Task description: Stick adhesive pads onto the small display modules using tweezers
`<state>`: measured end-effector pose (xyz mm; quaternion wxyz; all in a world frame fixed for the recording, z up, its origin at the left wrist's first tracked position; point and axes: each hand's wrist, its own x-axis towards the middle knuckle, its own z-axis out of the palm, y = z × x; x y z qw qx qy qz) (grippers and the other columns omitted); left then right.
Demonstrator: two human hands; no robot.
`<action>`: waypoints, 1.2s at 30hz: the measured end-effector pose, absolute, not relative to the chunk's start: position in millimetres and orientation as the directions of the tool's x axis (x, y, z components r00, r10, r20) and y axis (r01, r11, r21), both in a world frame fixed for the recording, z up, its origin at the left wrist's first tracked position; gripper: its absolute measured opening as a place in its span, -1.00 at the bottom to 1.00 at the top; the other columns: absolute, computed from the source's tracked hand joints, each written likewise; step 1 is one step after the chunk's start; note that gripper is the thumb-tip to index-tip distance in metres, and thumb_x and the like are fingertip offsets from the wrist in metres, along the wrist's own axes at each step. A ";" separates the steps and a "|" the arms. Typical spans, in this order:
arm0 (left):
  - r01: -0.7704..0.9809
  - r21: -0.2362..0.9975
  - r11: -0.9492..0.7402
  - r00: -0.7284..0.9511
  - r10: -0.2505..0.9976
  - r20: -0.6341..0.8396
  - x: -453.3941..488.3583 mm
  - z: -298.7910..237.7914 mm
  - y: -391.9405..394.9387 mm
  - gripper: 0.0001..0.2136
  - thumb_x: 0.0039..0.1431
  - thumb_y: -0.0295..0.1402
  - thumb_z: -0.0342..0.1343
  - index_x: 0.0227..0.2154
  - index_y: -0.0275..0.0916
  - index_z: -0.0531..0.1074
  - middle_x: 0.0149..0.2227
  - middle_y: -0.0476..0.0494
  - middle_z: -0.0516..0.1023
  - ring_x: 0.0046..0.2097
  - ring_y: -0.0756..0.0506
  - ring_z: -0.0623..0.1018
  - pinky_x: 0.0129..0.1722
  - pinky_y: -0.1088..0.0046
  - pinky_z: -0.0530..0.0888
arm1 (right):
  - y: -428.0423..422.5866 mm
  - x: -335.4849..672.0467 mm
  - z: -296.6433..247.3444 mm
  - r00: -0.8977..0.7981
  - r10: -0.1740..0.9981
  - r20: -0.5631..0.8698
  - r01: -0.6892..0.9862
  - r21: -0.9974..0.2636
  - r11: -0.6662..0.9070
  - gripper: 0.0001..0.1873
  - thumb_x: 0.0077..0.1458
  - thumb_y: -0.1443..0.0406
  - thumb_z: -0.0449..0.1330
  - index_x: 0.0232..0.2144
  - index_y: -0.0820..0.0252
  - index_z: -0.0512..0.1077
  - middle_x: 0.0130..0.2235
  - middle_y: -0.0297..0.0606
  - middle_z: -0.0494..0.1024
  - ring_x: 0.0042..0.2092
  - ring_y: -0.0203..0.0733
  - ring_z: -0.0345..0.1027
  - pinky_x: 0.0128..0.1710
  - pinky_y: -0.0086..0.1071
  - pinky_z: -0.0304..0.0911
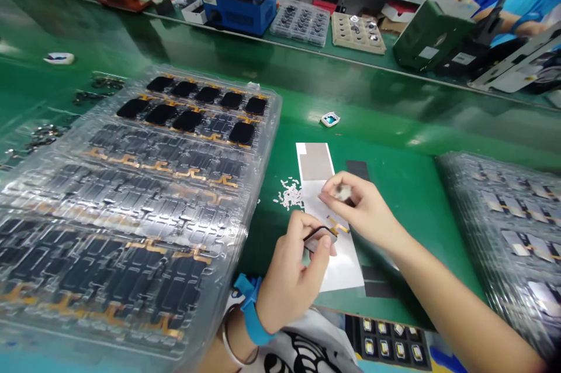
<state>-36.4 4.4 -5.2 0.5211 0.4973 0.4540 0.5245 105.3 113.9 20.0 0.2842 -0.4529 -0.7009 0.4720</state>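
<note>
Inspection of your station: a green workbench (394, 133) runs across the frame, and a stack of clear thermoformed trays (131, 186) covers its left half. The top tray holds black-faced display panels (188, 120) in rows, with amber flex cables (158, 250) showing through the glossy, ribbed plastic. A second clear tray stack (504, 232) sits at the right edge, and a blue bench machine (234, 2) stands at the top of the frame. At lower center, just right of the left-hand stack, lies a long white sheet (337, 256), with a matte grey patch (314, 161) at its far end. The step in hand is close work over this sheet, with both your hands raised just above it. Your left hand (289, 273), wearing a blue wrist strap (250, 308), has thumb and fingers together, clamped on a small black-edged curved piece (319, 238). Your right hand (363, 209) has thumb and fingertips pinched on a tiny pale piece (344, 192), too small to identify. The two hands are close but not touching. A loose heap of white scraps (289, 194) lies on the bench just left of the sheet.
</note>
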 end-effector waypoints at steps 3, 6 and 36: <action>-0.169 0.986 -0.009 0.033 0.999 0.015 -35.4 -6.2 3.8 -0.92 0.46 -0.33 -0.02 -0.20 -0.14 0.21 -0.43 0.07 0.46 -0.40 0.02 0.44 -0.34 0.51 0.35 | 101.5 114.9 22.7 -0.540 0.824 -0.172 0.199 -0.977 -0.073 -0.73 0.10 0.12 0.32 -0.46 0.21 0.49 -0.51 -0.36 0.45 -0.50 -0.37 0.21 -0.49 -0.47 0.12; -0.153 0.988 0.018 0.028 1.000 -0.014 -35.1 -6.1 3.7 -0.92 0.46 -0.31 0.00 -0.18 -0.15 0.23 -0.49 0.12 0.37 -0.46 0.03 0.36 -0.39 0.52 0.32 | 94.0 119.4 17.9 -0.588 0.786 -0.189 0.116 -0.982 -0.149 -0.66 0.06 0.07 0.37 -0.49 0.23 0.51 -0.56 -0.39 0.40 -0.54 -0.43 0.09 -0.52 -0.48 0.04; -0.106 0.989 0.108 0.074 0.992 -0.100 -36.0 -11.4 1.9 -0.90 0.52 -0.24 -0.13 -0.13 -0.12 0.17 -0.46 0.12 0.27 -0.43 0.01 0.30 -0.40 0.51 0.28 | 81.8 118.8 14.9 -0.525 0.851 0.009 0.169 -0.979 0.114 -0.73 0.14 0.24 0.29 -0.56 0.22 0.48 -0.56 -0.40 0.31 -0.53 -0.40 0.05 -0.55 -0.43 -0.05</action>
